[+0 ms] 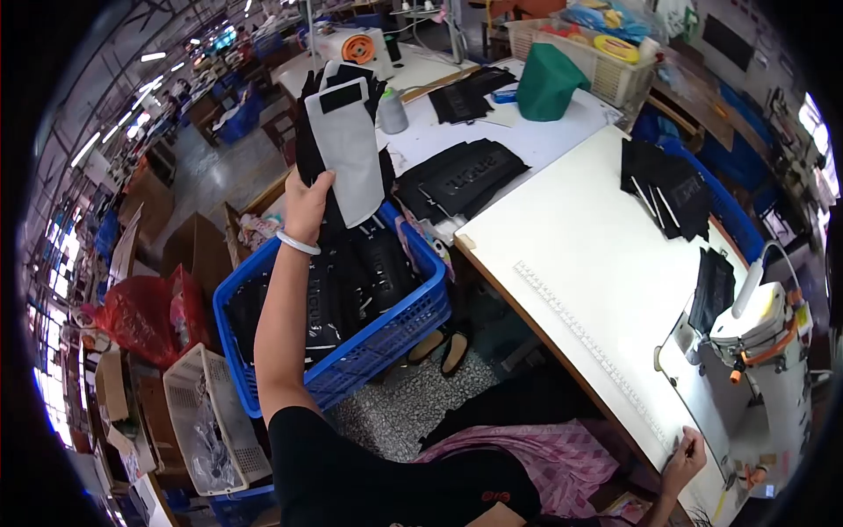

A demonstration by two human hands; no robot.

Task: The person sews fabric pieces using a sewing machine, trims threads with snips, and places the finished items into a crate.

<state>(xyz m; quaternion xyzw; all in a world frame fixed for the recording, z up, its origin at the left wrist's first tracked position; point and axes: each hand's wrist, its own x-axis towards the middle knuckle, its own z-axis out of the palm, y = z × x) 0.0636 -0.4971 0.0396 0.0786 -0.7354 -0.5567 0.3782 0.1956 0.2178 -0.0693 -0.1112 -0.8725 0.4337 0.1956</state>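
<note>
My left hand [307, 204] grips a bundle of black fabric pieces with a light grey panel [349, 145] on its face, held upright above a blue basket [351, 371]. Inside the basket lie black fabric pieces [329, 294] with raised lettering. At the lower right, my right hand [683, 464] rests by the front edge of the white table [562, 255], its fingers curled; whether they hold anything is too small to tell. A lit sewing machine [755, 325] stands beyond that hand, with a black piece [711, 285] near it.
Black pieces lie in stacks at the table's far right [669, 189] and back left [461, 180]. A long clear ruler [588, 344] lies along the front. Behind are a green cloth [549, 83] and a thread cone [392, 112]. A white crate [211, 422] stands lower left.
</note>
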